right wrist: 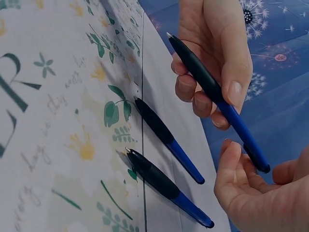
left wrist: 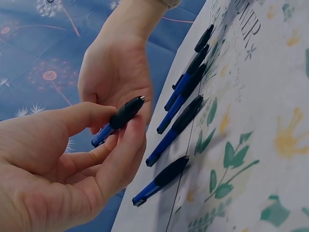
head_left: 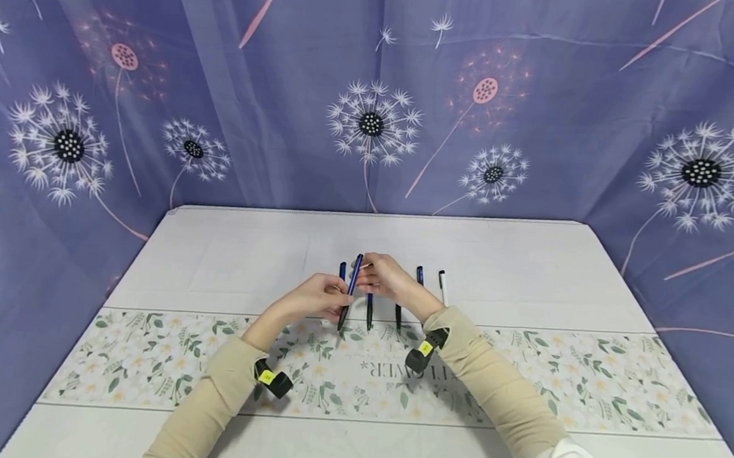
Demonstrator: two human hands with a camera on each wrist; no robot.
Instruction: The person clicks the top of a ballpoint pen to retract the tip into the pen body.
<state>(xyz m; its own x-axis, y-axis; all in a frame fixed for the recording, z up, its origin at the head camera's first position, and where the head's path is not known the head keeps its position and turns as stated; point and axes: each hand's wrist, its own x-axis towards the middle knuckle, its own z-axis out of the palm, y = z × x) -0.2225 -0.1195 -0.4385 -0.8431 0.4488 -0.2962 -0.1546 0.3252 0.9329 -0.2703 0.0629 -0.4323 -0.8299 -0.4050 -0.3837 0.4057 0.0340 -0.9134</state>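
My left hand (head_left: pixel 317 296) pinches a blue pen (right wrist: pixel 207 82) with a black grip between thumb and fingers, its metal tip showing in both wrist views. The right hand (head_left: pixel 385 275) is at the pen's other end, thumb and fingers loosely spread around it with a gap visible in the right wrist view. Beneath the hands, several more pens lie side by side on the table: a blue pen (left wrist: pixel 161 181) nearest the left hand, another blue pen (head_left: pixel 369 312), and a white pen (head_left: pixel 442 286) with a black end at the far right.
The white table (head_left: pixel 226 245) has a floral printed band (head_left: pixel 149 355) with lettering across it; the pens' tips point toward this band. A purple curtain (head_left: pixel 286 103) with dandelion prints hangs behind and along both sides.
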